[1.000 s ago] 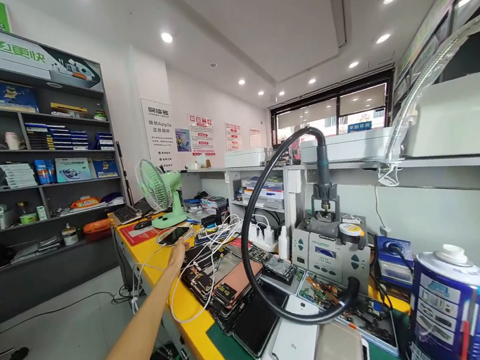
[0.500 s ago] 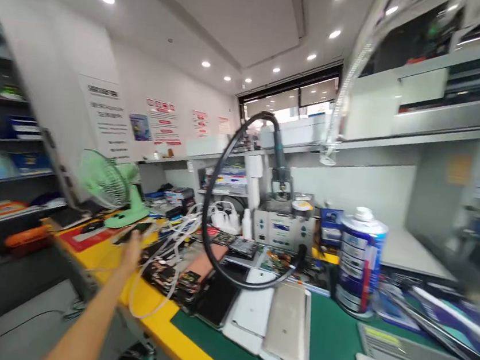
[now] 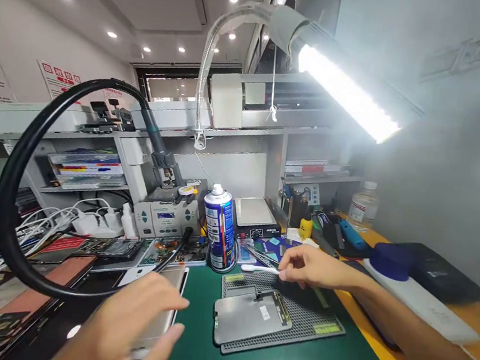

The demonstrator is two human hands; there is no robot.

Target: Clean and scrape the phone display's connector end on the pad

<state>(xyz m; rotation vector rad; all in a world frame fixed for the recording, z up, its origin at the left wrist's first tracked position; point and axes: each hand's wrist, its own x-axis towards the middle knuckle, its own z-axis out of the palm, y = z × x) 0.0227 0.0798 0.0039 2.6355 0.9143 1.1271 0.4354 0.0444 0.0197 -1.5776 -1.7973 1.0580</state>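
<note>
I see the left hand point(image 3: 120, 314) with its thumb and fingers well apart and nothing between them, above a pale phone point(image 3: 175, 279). The right hand point(image 3: 310, 266) has its fingers curled close at one end of a white stick point(image 3: 260, 269); I can't tell if it grips it. The panel point(image 3: 241, 322) is already laid flat on the mat point(image 3: 309, 312), a bit toward its near left side. No hand or tool touches it, so I'd guess most of the work on it is left. The panel is smooth, grey and thin, with round corners and a dark strip at one end. The mat is grey and full of little holes. Under it, the green sheet point(image 3: 199, 343) looks flat and dull. The can point(image 3: 219, 229) is round and shiny.
</note>
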